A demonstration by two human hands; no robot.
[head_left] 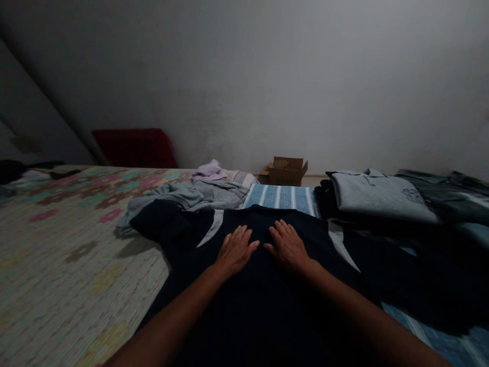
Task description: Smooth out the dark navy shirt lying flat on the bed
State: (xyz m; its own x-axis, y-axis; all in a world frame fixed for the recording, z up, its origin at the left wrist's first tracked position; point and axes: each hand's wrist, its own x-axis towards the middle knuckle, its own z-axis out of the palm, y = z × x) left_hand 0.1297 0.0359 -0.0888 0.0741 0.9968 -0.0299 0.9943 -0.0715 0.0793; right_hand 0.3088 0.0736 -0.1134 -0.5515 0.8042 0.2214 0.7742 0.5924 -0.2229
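A dark navy garment (248, 306) with white stripes lies spread on the bed in front of me. My left hand (236, 250) rests flat on it, fingers stretched out and open. My right hand (287, 245) lies flat beside it on the same garment, also open, the two thumbs nearly touching. Neither hand holds anything.
A crumpled grey garment (191, 196) and a pale lilac one (209, 169) lie beyond. A blue-striped cloth (280, 198) sits behind the navy garment. Folded clothes (378, 196) are stacked at the right. A cardboard box (286, 171) stands by the wall. The floral bedspread (64, 239) stretches left; a red cushion (134, 147) leans at the back.
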